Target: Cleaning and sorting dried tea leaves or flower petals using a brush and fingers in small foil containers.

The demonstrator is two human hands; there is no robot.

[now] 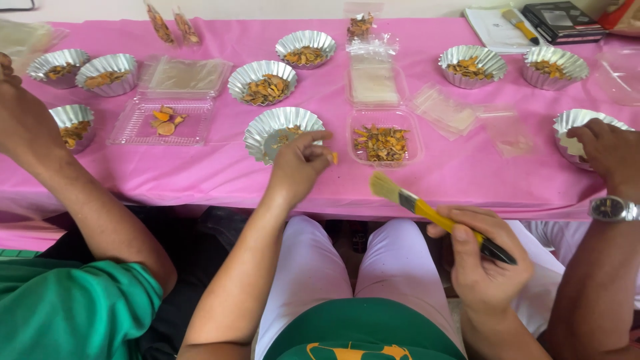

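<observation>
Our left hand (300, 162) pinches small orange slice (334, 158) over near rim of foil cup (261, 133), just inside tabletop (200, 173) front edge. Our right hand (485, 257) fisted round brush (437, 217), off tabletop above lap; long axis diagonal, bristles pointing up-left. Clear tray (385, 143) between. Co-workers' arms crowd both sides.

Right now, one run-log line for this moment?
left hand: pinching orange piece at foil cup | right hand: holding brush | pink tablecloth

Yellow-handled brush (427, 212) tilted in rt hand, small orange slice (334, 157) pinched in left
</observation>
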